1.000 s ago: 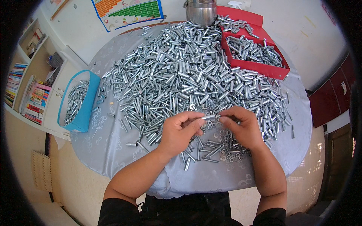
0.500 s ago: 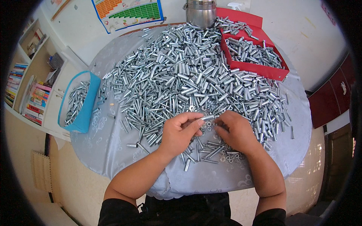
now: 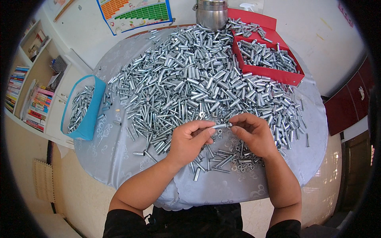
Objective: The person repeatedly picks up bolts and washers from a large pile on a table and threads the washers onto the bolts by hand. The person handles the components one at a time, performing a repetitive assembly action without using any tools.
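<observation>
A small metal tube is held sideways between the two hands, just above the near edge of the big pile of the same shiny tubes. The left hand pinches one end with thumb and fingers, so its grip is closed on the tube. The right hand has its fingertips at the other end, pinched in tight there; I cannot tell if it holds a tiny part as well. To do this well, I think the tube should be kept level and steady in the left hand while the right fingers work gently at the end, because such a small, smooth thing could slip and get lost in the pile. Just under the hands lie loose tubes and a bunch of little rings. The surface is a round one with a pale grey cloth with swirls on it. A blue bin with tubes inside hangs at its left edge, and a red tray with more tubes sits at the far right. A steel pot stands at the far side. In the room, a colourful chart lies near the pot, a shelf with books is on the left, and a dark red cabinet is on the right.
</observation>
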